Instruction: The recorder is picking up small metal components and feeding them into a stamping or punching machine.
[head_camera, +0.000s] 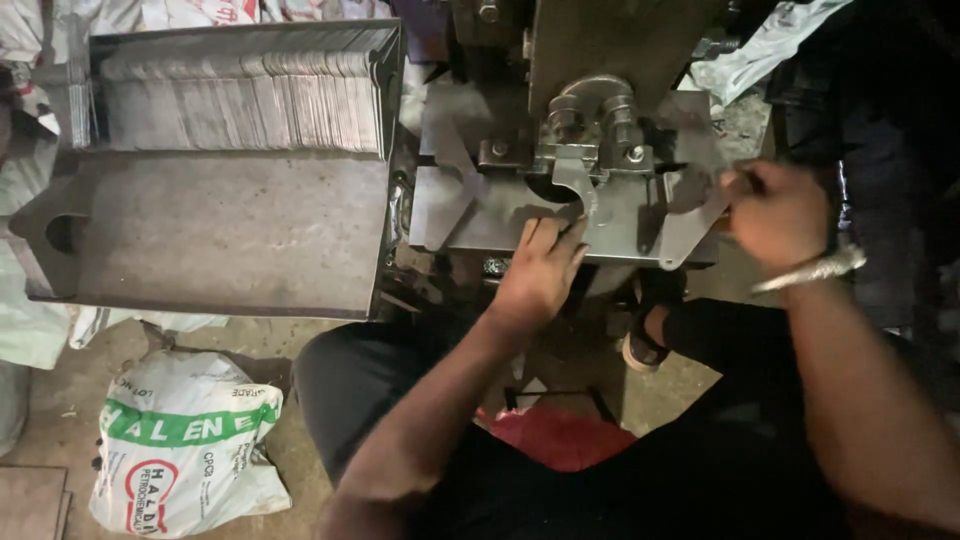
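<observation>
A flat metal piece (578, 196) is pressed under the press tool (592, 120) by the left hand (538, 272). Another metal piece (690, 225) is gripped by the right hand (778, 215). Many flat pieces (240, 100) are stacked in the tray (230, 235), not yet used.

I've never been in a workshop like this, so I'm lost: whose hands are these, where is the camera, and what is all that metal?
The camera sits on the worker's head and looks down, so both hands are that person's own. The left hand rests flat on the bed of a small metal press, just below its curved tool. The right hand, with a bangle at the wrist, grips a flat grey metal piece at the press's right edge. To the left, a metal tray holds a row of thin metal sheets standing on edge. A printed white sack lies on the floor.
</observation>
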